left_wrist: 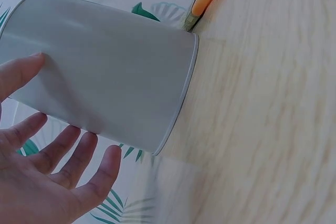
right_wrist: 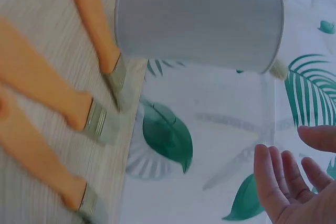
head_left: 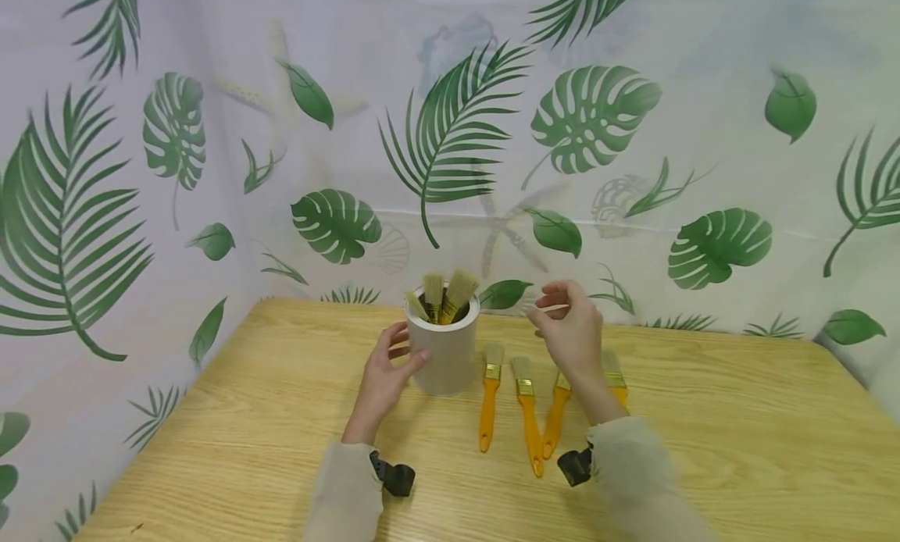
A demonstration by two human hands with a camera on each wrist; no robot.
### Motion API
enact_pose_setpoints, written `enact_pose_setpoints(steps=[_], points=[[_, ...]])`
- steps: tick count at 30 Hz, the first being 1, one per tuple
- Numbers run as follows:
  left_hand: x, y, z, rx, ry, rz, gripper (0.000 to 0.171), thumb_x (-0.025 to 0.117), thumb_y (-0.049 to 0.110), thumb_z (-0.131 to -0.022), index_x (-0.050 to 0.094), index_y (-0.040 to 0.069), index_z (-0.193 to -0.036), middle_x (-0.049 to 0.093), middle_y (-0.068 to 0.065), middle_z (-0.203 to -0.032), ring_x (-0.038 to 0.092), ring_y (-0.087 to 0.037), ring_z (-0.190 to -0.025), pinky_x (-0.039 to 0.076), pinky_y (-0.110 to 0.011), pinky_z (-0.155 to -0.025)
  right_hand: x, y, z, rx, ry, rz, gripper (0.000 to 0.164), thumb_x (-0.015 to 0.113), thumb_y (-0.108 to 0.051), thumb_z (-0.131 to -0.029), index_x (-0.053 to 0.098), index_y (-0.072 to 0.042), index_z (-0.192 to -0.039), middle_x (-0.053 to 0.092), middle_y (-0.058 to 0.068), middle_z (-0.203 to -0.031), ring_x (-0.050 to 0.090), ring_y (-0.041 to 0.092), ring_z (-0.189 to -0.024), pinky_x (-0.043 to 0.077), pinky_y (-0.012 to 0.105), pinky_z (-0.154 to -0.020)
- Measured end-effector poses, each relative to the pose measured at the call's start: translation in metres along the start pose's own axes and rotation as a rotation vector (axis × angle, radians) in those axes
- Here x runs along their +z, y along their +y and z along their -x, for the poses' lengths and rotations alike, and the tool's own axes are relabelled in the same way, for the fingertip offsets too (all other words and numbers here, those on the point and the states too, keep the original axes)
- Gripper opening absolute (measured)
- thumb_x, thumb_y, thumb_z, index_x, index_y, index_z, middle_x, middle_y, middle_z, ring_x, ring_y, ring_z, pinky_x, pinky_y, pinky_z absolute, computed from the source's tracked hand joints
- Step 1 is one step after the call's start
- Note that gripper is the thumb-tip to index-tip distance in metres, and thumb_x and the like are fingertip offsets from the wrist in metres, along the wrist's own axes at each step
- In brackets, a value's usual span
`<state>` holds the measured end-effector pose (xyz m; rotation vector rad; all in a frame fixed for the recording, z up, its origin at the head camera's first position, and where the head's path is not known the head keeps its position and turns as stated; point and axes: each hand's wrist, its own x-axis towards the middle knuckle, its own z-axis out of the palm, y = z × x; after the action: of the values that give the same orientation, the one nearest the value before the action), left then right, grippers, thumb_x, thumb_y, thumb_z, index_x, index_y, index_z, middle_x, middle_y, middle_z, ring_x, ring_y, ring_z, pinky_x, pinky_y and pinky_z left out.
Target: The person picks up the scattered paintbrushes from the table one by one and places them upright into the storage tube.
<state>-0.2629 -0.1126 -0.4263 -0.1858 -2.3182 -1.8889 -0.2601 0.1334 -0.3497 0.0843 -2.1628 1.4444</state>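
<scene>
A light grey can (head_left: 444,361) stands upright on the table, with several paintbrushes (head_left: 460,288) in it, bristles up. My left hand (head_left: 382,378) holds the can's left side. In the left wrist view its thumb (left_wrist: 21,74) lies on the wall and its fingertips (left_wrist: 84,135) touch the side. To the right of the can, my right hand (head_left: 573,333) hovers above the table with loosely bent fingers, holding nothing. Below it lie more paintbrushes with orange handles: one (head_left: 488,405) nearest the can, two (head_left: 530,429) (head_left: 555,417) whose handles meet, and another (head_left: 616,382) partly behind the right forearm.
The wooden table (head_left: 717,440) ends at the back against a white cloth (head_left: 492,175) printed with green leaves, which also hangs along the left side. A black wrist camera (head_left: 394,477) sits on the left cuff, another (head_left: 576,465) on the right.
</scene>
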Motion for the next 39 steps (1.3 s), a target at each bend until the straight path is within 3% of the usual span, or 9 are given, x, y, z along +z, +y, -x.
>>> enact_pose_setpoints(steps=[5, 11, 18, 30, 39], points=[[0.002, 0.000, -0.002, 0.001, -0.007, 0.001, 0.059, 0.070, 0.013, -0.097, 0.044, 0.002, -0.148, 0.048, -0.025, -0.144, 0.050, -0.046, -0.128, 0.052, -0.057, -0.091, -0.027, 0.007, 0.000, 0.110, -0.068, 0.071, 0.027, 0.071, 0.003, -0.091, 0.060, 0.008, -0.116, 0.065, 0.022, -0.098, 0.068, 0.019, -0.075, 0.058, 0.023, -0.060], [0.002, 0.003, -0.003, -0.007, -0.013, 0.004, 0.059, 0.070, 0.014, -0.097, 0.043, 0.003, -0.149, 0.047, -0.024, -0.145, 0.049, -0.046, -0.129, 0.053, -0.056, -0.088, -0.055, 0.018, -0.002, 0.211, -0.125, 0.130, 0.033, 0.069, -0.002, -0.093, 0.057, 0.008, -0.122, 0.062, 0.019, -0.101, 0.062, 0.007, -0.068, 0.058, 0.025, -0.059], [0.002, 0.004, -0.002, -0.011, -0.019, 0.000, 0.059, 0.069, 0.014, -0.098, 0.044, 0.004, -0.149, 0.047, -0.023, -0.145, 0.049, -0.044, -0.129, 0.052, -0.057, -0.090, -0.084, 0.039, 0.000, 0.268, -0.189, 0.187, 0.036, 0.067, -0.004, -0.095, 0.053, 0.011, -0.125, 0.060, 0.024, -0.109, 0.065, 0.013, -0.073, 0.060, 0.032, -0.063], [0.002, 0.001, -0.002, -0.016, -0.017, -0.006, 0.059, 0.069, 0.016, -0.098, 0.043, 0.003, -0.149, 0.047, -0.024, -0.145, 0.050, -0.045, -0.128, 0.052, -0.057, -0.090, -0.121, 0.068, -0.005, 0.455, -0.407, 0.187, 0.054, 0.066, -0.012, -0.097, 0.039, 0.017, -0.133, 0.054, 0.040, -0.121, 0.069, 0.029, -0.082, 0.061, 0.042, -0.068], [-0.001, 0.004, 0.000, -0.027, -0.010, -0.023, 0.059, 0.069, 0.015, -0.098, 0.043, 0.002, -0.149, 0.048, -0.024, -0.145, 0.050, -0.045, -0.128, 0.051, -0.057, -0.092, -0.130, 0.086, -0.008, 0.564, -0.475, 0.169, 0.056, 0.064, -0.010, -0.098, 0.035, 0.019, -0.135, 0.056, 0.031, -0.111, 0.068, 0.026, -0.079, 0.061, 0.043, -0.068]])
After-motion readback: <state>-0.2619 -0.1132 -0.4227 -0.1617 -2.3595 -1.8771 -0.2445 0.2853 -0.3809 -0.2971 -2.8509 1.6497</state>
